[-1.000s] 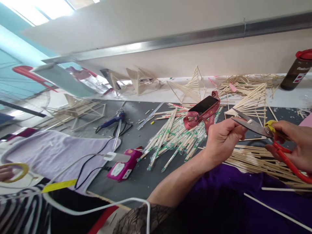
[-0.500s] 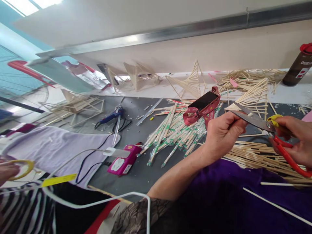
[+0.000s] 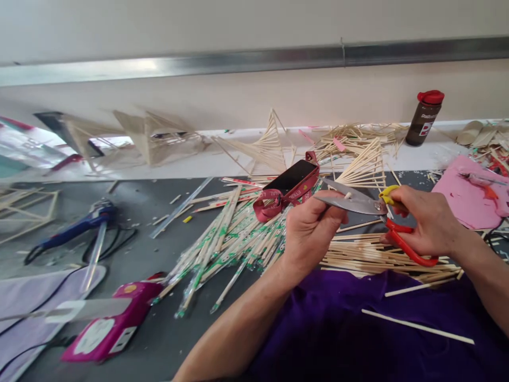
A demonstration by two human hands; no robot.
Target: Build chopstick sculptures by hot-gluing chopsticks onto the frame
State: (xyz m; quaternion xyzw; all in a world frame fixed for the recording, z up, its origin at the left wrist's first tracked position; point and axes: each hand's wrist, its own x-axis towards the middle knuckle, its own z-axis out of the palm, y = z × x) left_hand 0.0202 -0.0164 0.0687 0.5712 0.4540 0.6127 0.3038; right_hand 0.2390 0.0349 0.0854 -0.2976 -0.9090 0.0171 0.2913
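Observation:
My right hand is closed around the handles of a pair of scissors, one loop yellow and the other red. The scissor blades are parted and point left, over the fingers of my left hand. Those fingers are pinched on a thin wooden stick; just its pale end shows between the blades, the rest being hidden by the hand. Below the scissors lies a layer of loose wooden sticks. Two more sticks rest on the purple cloth over my lap, one of them a single stick.
Wrapped chopsticks lie heaped left of my hands, with a phone on a red strap. Stick models stand behind. A blue glue gun, magenta power box, dark bottle and pink sheet are around.
The view has swung right, so the pink sheet shows and the other person's hand at the left is gone. Both hands keep about the same hold, with the stick still between the parted blades.

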